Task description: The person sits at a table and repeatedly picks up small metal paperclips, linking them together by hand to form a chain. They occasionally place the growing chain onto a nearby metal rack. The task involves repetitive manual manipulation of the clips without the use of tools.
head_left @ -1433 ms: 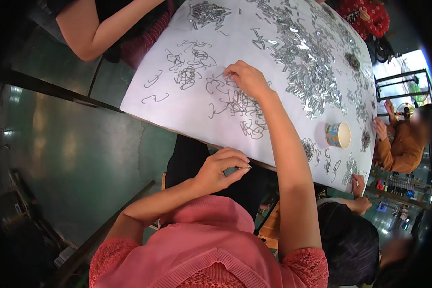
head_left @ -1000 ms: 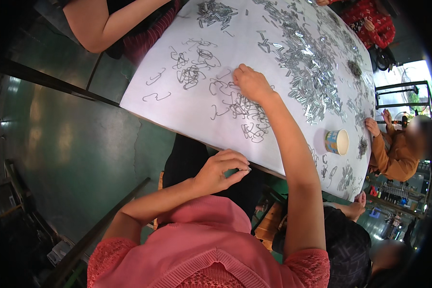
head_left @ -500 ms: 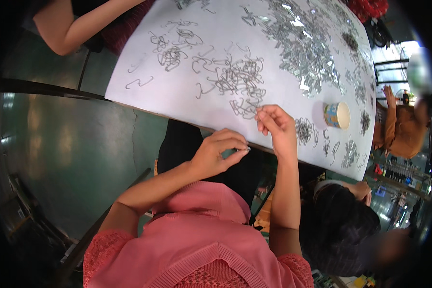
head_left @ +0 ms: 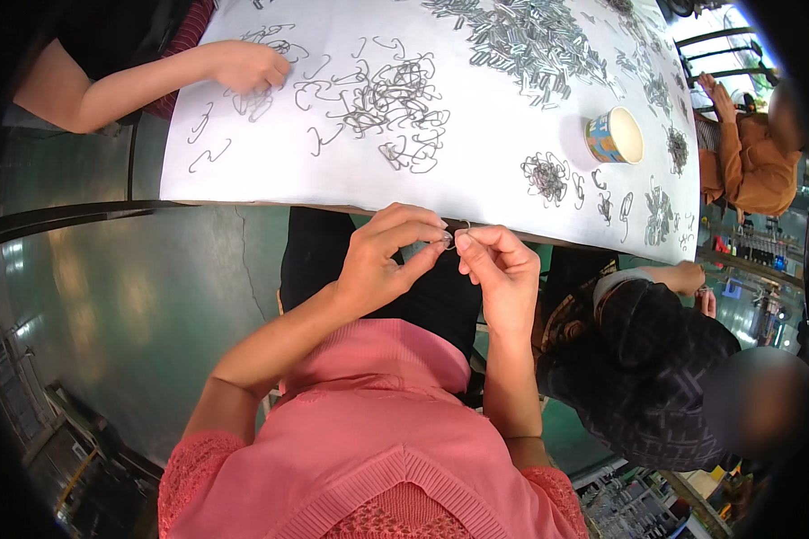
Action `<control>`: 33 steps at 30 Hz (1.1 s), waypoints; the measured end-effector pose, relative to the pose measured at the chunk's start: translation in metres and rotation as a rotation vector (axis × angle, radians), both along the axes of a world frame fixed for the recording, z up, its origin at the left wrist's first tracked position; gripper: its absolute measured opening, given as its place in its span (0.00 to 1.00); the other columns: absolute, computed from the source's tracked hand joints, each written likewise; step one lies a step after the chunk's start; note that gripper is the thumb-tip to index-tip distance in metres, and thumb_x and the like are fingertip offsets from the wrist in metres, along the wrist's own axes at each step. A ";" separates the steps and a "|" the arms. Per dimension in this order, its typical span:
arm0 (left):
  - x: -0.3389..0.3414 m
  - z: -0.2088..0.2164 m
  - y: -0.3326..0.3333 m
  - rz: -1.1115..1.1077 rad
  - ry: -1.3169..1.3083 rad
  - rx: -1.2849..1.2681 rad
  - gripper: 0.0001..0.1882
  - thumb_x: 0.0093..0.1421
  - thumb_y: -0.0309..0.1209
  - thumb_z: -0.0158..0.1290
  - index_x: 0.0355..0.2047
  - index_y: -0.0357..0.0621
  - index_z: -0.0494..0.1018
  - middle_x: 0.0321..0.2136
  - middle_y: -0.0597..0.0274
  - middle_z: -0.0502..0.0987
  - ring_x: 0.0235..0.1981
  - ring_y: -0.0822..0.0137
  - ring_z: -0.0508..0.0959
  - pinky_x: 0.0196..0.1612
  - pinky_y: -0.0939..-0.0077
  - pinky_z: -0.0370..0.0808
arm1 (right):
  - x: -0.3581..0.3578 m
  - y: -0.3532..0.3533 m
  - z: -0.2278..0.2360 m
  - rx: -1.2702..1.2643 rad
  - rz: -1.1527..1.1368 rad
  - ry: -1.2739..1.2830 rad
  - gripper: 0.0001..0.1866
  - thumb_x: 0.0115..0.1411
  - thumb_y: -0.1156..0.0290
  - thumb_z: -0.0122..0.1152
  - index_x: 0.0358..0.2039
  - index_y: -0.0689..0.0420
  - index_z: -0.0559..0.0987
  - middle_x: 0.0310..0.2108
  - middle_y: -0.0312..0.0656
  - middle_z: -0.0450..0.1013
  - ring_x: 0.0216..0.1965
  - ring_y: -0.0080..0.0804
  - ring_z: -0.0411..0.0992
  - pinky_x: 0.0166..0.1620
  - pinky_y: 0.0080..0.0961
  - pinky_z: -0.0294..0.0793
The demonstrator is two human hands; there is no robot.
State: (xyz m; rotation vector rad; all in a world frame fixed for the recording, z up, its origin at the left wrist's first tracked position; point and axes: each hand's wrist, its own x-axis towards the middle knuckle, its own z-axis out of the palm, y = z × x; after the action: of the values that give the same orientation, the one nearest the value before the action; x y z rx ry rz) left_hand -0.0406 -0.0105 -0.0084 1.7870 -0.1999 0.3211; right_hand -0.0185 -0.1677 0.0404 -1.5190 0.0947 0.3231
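Right hand point(head_left: 499, 269) back from table point(head_left: 476, 108), beside left hand point(head_left: 382, 256).

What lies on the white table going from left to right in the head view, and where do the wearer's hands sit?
Another person's hand → tangle of bent wire hooks → heap of small metal clips → paper cup. Below the table edge, the left hand and right hand pinch a small wire piece between them.
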 end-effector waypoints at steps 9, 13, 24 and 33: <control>0.007 0.001 -0.006 -0.099 -0.069 0.086 0.08 0.52 0.20 0.57 0.34 0.36 0.78 0.38 0.55 0.78 0.40 0.62 0.77 0.44 0.71 0.73 | -0.010 -0.007 -0.006 0.044 -0.104 -0.120 0.03 0.58 0.77 0.62 0.30 0.63 0.78 0.27 0.35 0.74 0.25 0.14 0.69 0.28 0.11 0.66; 0.045 0.007 0.006 -0.069 -0.085 0.175 0.10 0.56 0.22 0.53 0.39 0.36 0.77 0.39 0.52 0.78 0.43 0.57 0.76 0.48 0.66 0.71 | -0.016 -0.013 -0.012 0.008 -0.129 -0.304 0.02 0.57 0.79 0.62 0.30 0.64 0.78 0.30 0.38 0.74 0.26 0.16 0.69 0.29 0.13 0.68; 0.247 -0.034 -0.092 0.014 -0.253 1.099 0.09 0.56 0.28 0.50 0.36 0.47 0.77 0.36 0.61 0.77 0.40 0.61 0.75 0.44 0.60 0.70 | -0.017 -0.021 -0.021 -0.133 -0.127 -0.495 0.02 0.55 0.80 0.62 0.30 0.65 0.77 0.28 0.42 0.75 0.23 0.20 0.69 0.26 0.15 0.68; 0.254 -0.042 -0.112 -0.037 -0.330 1.538 0.08 0.51 0.27 0.51 0.32 0.41 0.76 0.33 0.57 0.76 0.37 0.60 0.75 0.41 0.63 0.69 | -0.015 -0.016 -0.018 -0.121 -0.089 -0.466 0.03 0.54 0.82 0.63 0.30 0.64 0.78 0.29 0.41 0.75 0.27 0.20 0.71 0.30 0.14 0.70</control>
State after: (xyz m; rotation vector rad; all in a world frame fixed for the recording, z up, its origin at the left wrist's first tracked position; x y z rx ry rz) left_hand 0.2135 -0.1223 -0.0500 3.2170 -0.8861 0.4855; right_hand -0.0339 -0.1837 0.0226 -1.6681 -0.1894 -0.1140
